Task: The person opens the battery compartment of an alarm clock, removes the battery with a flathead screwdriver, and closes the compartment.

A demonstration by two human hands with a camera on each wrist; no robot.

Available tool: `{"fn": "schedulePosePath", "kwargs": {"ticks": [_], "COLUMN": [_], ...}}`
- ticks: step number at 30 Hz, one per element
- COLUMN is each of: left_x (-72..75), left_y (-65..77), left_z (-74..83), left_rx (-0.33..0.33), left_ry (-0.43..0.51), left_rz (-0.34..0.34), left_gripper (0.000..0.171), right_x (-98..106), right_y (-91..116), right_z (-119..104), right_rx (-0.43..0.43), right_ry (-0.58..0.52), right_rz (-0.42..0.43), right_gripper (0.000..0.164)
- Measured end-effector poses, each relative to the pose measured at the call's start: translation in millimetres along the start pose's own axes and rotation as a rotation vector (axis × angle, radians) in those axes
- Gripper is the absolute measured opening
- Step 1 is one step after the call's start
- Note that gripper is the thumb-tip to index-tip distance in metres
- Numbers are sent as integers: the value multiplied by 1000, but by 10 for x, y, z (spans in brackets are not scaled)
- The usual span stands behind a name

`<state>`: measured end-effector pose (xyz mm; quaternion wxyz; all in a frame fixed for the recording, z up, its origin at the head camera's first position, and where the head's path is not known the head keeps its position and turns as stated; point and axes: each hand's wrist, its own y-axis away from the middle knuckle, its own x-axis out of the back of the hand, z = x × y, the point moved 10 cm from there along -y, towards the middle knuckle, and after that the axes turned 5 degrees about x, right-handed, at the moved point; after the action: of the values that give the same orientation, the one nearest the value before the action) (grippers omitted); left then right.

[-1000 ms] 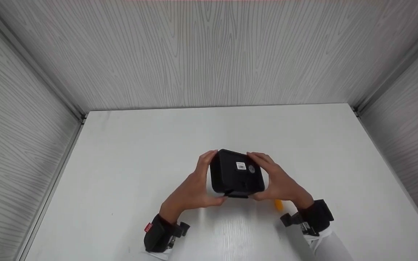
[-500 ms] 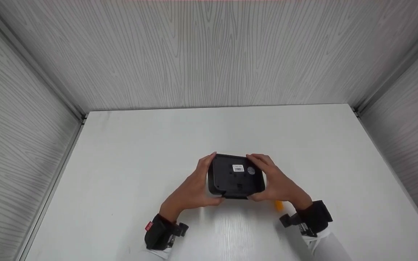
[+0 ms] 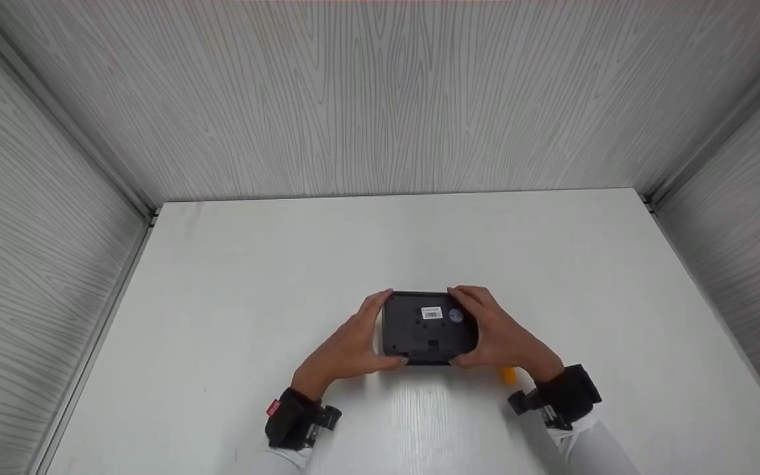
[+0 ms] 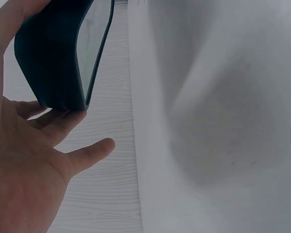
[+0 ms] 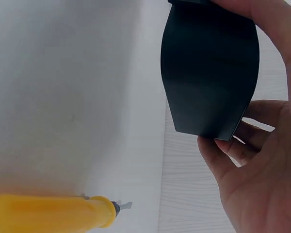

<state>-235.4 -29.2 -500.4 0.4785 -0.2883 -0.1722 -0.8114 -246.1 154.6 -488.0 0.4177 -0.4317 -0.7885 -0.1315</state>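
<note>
A black rectangular device (image 3: 423,335) with a white barcode label and a round sticker on its back is held between both hands, back side toward the head camera. My left hand (image 3: 350,346) grips its left end, thumb at the near edge and fingers at the far edge. Its right end is gripped the same way by my right hand (image 3: 505,333). The left wrist view shows the curved black side of the device (image 4: 48,58) and a pale reflective face. Close to my right wrist lies a screwdriver (image 5: 53,213) with a yellow handle and a short metal tip.
The white tabletop (image 3: 254,264) spreads around the hands. Grey wood-grain panels stand at the back (image 3: 380,99), at the left (image 3: 37,231) and at the right (image 3: 743,231).
The device has tilted so its back faces the head camera more squarely, and it sits slightly nearer the person. Both hands have shifted slightly with it, keeping their grip.
</note>
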Motion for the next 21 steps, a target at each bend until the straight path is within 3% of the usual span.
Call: {"fn": "schedulePosePath", "kwargs": {"ticks": [13,21], "left_x": [-130,-167], "left_y": [-62,-80], "left_z": [-221,-258], "left_rx": [87,100], "left_ry": [-112,-188], "left_rz": [-46,-71], "left_gripper": [111,107], "right_x": [-167,-268], "right_y": [-22,-34], "right_z": [113,203], "right_rx": [-28,-52], "right_ry": [56,63], "right_rz": [-75,-98], "right_gripper": [109,108]}}
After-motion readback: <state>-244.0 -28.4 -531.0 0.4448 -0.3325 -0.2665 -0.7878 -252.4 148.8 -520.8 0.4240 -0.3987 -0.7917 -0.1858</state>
